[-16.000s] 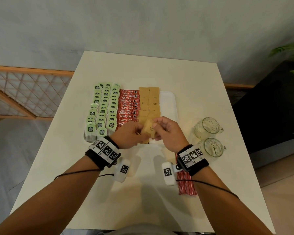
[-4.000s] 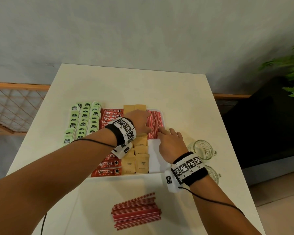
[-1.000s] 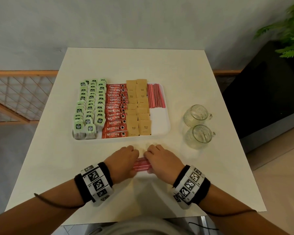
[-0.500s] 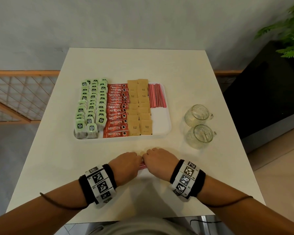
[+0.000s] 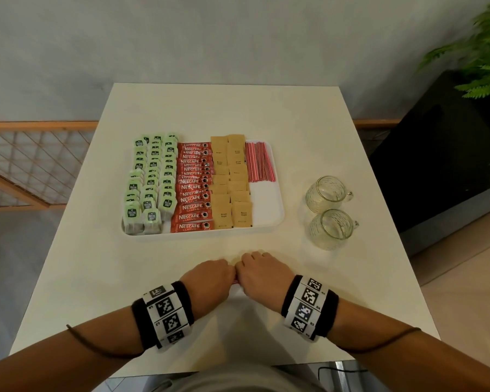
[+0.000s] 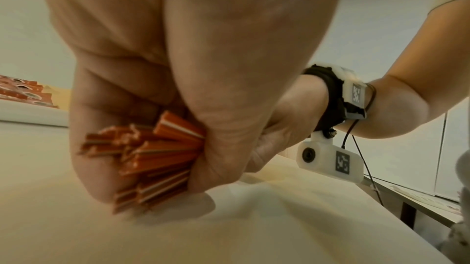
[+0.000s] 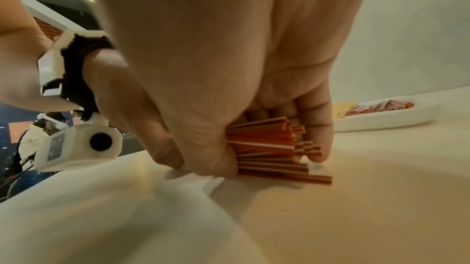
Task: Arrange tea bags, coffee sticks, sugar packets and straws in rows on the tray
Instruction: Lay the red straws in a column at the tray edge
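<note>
A white tray point(image 5: 277, 219) holds rows of green tea bags point(image 5: 150, 179), red coffee sticks point(image 5: 194, 188), brown sugar packets point(image 5: 232, 185) and a bunch of red straws point(image 5: 259, 162) at its far right. On the table in front of the tray, my left hand point(image 5: 210, 278) and right hand point(image 5: 259, 274) meet knuckle to knuckle. Both grip one bundle of red straws point(image 6: 152, 157) from its two ends, seen as straws point(image 7: 274, 147) in the right wrist view. In the head view only a sliver of the bundle shows between the hands.
Two glass mugs point(image 5: 330, 212) stand right of the tray. The white table point(image 5: 224, 108) ends near my body. A wooden lattice rail point(image 5: 26, 165) lies left, a black cabinet point(image 5: 436, 151) and a plant point(image 5: 481, 60) right. The tray's near right part point(image 5: 266, 205) is bare.
Over the last second my hands have slid together along the straw bundle, covering almost all of it. Four seconds ago they were at the tray by the first straws.
</note>
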Available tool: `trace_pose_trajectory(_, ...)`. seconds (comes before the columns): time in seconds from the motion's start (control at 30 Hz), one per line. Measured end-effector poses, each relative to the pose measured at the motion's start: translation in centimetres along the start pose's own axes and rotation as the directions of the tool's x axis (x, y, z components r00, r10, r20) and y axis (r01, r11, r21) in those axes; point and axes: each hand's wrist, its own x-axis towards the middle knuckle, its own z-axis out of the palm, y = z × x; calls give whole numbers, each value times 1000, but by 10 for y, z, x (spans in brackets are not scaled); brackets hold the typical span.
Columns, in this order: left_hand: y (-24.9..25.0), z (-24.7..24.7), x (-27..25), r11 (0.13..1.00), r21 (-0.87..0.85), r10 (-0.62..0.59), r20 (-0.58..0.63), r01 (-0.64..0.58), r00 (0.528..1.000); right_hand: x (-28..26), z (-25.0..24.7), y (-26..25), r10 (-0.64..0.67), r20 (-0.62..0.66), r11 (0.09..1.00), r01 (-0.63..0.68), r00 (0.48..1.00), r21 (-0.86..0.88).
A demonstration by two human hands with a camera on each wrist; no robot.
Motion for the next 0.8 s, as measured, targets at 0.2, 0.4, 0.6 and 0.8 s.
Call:
trace_pose_trajectory(0.2,-3,4,0,1000,15,20,-19,-20,1000,-10,-4,1,5,-9,1000,-5,1000,21)
trace_pose_trajectory(0.4,-2,6,-1,999,42,31,-70,-28,997,-6,8,-1,-7,-83,998,2,997,-59)
trace_pose_trajectory(0.6,-2,9,-4,994,107,28,-70,-20,997,-5,14,-3,-6,-149,999,0,989,-36)
trace_pose_trajectory(0.8,-6,11,-8,994,110,26,-31,-23,999,-3,5,4,-51,-147,988,72,988,140)
